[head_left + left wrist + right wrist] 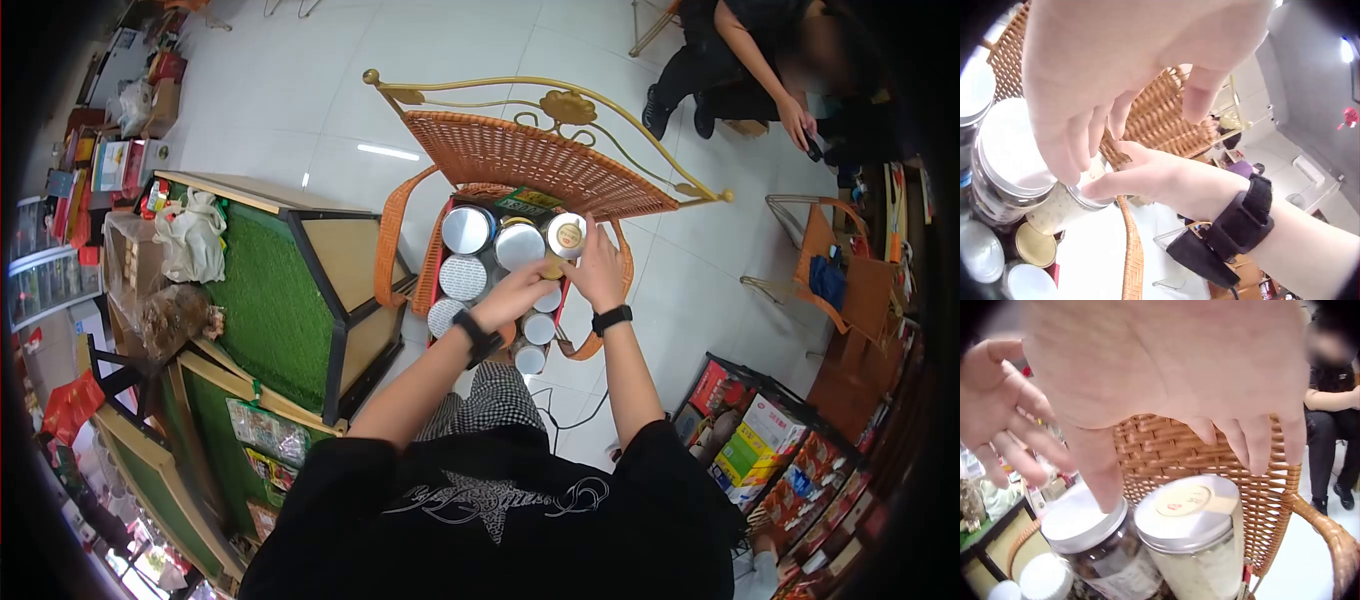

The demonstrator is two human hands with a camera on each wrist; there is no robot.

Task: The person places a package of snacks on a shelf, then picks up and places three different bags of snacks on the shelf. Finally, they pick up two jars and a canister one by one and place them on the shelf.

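Several lidded jars crowd a red box (434,288) on the seat of a wicker chair (545,150). One pale jar (1200,562) has a silver lid with a round cream label. Above it my right hand (601,272) reaches over, thumb and fingers spread about the lid in the right wrist view. Left of that stands a dark-filled jar (1119,562) under a plain silver lid. My left hand (530,298) hovers over the nearer jars, its fingers relaxed and nothing in its grasp; in the left wrist view it partly covers the labelled lid. A smaller jar (1036,245) has a gold lid.
The chair's woven arms (398,240) flank the box. To the left stands a green-covered frame (270,290) with bags on it. A person (740,60) sits at the upper right. Colourful cartons (755,440) are stacked at the lower right.
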